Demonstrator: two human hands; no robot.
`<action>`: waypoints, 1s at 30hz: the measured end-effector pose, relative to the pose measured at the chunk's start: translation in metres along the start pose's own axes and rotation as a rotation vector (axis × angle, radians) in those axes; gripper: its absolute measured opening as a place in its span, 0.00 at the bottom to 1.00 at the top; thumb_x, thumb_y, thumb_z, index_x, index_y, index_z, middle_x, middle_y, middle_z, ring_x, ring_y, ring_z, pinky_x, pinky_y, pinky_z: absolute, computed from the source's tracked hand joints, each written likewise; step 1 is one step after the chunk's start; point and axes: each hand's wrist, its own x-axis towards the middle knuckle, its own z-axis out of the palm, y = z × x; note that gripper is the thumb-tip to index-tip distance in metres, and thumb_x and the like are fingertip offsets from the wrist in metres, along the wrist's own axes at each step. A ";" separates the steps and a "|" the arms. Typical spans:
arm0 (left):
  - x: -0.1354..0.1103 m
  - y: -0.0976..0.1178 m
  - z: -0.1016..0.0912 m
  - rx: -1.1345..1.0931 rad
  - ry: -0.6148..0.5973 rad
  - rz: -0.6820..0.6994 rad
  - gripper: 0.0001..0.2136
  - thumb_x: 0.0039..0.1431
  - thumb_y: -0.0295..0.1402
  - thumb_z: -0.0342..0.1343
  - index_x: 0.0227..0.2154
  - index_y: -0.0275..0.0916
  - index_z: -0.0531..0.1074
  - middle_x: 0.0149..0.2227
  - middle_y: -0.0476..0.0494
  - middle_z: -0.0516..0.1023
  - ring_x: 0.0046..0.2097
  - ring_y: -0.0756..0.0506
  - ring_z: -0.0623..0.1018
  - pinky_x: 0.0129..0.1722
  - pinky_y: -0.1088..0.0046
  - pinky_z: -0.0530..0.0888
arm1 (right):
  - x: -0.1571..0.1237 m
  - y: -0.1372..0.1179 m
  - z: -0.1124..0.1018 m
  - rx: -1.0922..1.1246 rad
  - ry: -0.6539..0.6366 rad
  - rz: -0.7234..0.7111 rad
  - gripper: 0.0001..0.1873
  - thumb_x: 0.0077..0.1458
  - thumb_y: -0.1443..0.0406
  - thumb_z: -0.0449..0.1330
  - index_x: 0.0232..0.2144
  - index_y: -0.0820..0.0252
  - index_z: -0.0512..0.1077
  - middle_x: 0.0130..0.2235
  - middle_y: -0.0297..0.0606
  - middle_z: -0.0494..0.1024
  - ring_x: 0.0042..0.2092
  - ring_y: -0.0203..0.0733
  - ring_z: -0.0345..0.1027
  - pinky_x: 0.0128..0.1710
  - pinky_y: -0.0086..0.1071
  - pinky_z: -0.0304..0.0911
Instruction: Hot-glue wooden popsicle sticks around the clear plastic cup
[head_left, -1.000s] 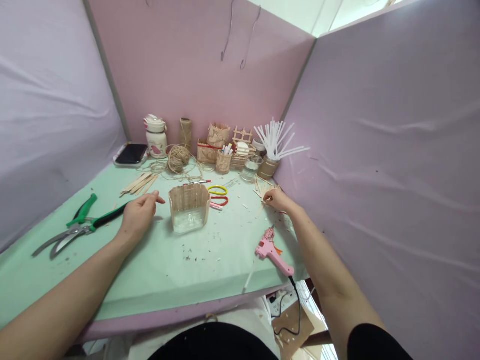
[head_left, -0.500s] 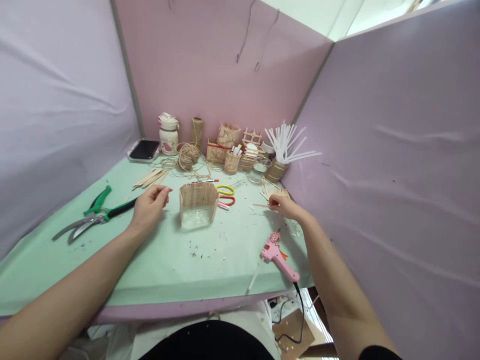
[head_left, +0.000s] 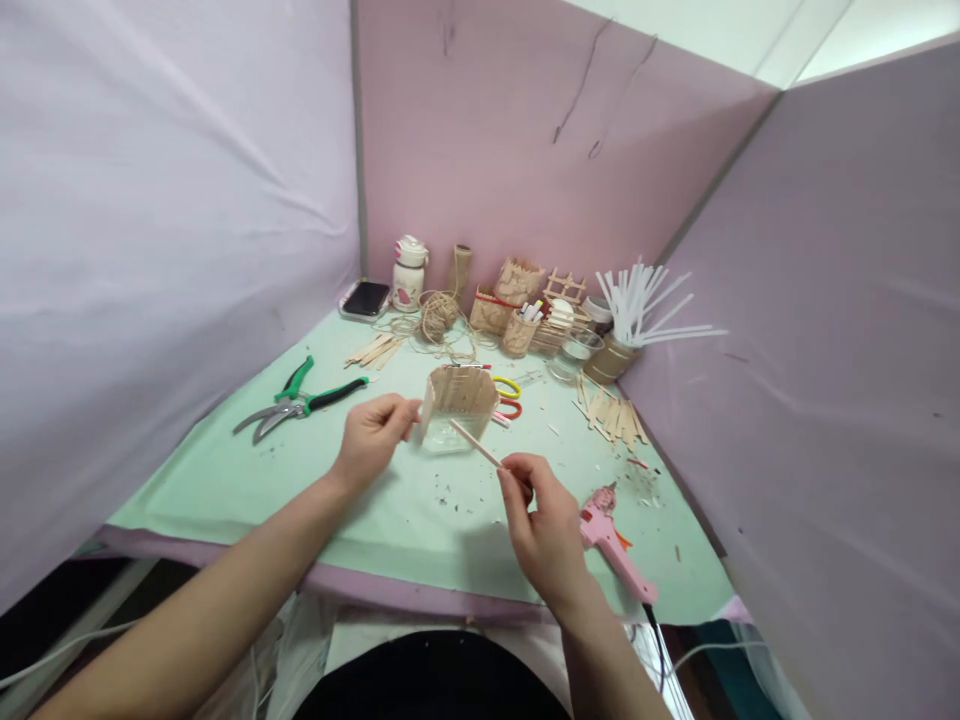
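A clear container clad in wooden sticks (head_left: 459, 406) stands in the middle of the green table (head_left: 225, 470). My left hand (head_left: 373, 440) is at its left side, with thumb and fingers pinched on the container's edge. Nearer to me, my right hand (head_left: 541, 525) pinches the lower end of a thin wooden stick (head_left: 474, 443). That stick slants up and to the left, its tip in front of the container. A pink glue gun (head_left: 611, 540) lies just right of my right hand.
Green-handled pliers (head_left: 300, 398) lie at the left. Loose wooden sticks (head_left: 611, 415) sit by the right wall. Along the back stand a phone (head_left: 364, 298), a white jar (head_left: 408, 275), twine (head_left: 436, 314), craft baskets and a cup of white sticks (head_left: 626, 330). Pink and lilac walls enclose the table.
My right hand picked a stick from the pile at the right and brought it in front of the container. My left hand moved onto the container's edge. The camera view swung left.
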 end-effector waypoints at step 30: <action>-0.072 -0.016 -0.004 -0.420 0.366 -0.274 0.15 0.49 0.41 0.68 0.35 0.36 0.80 0.34 0.43 0.82 0.32 0.50 0.77 0.34 0.73 0.76 | -0.045 0.099 -0.125 -0.696 -0.596 0.560 0.17 0.47 0.51 0.62 0.31 0.58 0.71 0.37 0.46 0.78 0.37 0.52 0.74 0.35 0.40 0.65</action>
